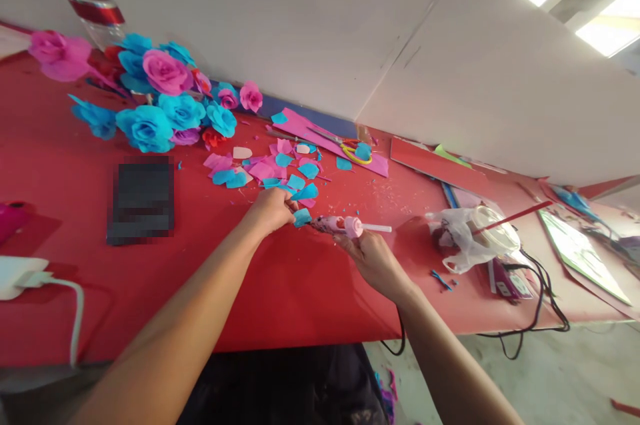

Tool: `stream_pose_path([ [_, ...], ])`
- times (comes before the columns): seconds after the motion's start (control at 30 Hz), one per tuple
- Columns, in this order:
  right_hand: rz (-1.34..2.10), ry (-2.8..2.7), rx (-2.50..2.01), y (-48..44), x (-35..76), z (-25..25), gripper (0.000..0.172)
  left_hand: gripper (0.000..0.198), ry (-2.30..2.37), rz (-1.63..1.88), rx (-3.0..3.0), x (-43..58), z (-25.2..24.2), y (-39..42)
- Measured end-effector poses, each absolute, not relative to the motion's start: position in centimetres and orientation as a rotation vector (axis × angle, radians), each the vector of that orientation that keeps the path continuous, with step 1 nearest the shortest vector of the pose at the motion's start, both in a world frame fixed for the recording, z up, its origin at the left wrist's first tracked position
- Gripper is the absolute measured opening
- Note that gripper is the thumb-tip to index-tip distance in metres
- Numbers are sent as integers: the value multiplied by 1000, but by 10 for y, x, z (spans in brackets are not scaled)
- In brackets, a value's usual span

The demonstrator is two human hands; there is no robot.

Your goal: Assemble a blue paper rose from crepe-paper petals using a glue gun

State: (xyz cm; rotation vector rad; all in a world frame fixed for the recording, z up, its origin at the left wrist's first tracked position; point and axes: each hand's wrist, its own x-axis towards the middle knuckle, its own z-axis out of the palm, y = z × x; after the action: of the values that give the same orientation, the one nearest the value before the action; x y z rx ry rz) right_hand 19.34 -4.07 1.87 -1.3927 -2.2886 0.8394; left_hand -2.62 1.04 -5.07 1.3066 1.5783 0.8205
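Observation:
Over the middle of the red table, my left hand (273, 213) pinches a blue paper petal (302, 217). Facing it, my right hand (373, 255) is wrapped round a pink hot glue gun (345, 225), whose nozzle points left, close to the petal. A clear glue stick (377, 228) juts from the gun's back end. Just beyond my left hand lie loose blue petals (296, 182) and pink petals (265, 168), partly overlapping. Whether the nozzle touches the petal I cannot tell.
Blue and pink paper flowers (145, 126) stand at the back left, near a clear jar (97, 15). Yellow-handled scissors (357, 155) lie on a pink paper strip (295, 122). A dark blurred rectangle (143, 198) is at left. Rightward sit a plastic bag (465, 235) and black cables (545, 285).

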Motion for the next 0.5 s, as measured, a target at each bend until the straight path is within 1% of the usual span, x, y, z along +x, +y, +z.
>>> stream_pose_path([
  [0.17,768,-2318,-1503,-38,195,21,35,18,1642,736,1338,-26,-48,11],
  [0.5,715,-2353,-1528,-28,202,17,41,18,1634,750,1364,-27,-49,10],
])
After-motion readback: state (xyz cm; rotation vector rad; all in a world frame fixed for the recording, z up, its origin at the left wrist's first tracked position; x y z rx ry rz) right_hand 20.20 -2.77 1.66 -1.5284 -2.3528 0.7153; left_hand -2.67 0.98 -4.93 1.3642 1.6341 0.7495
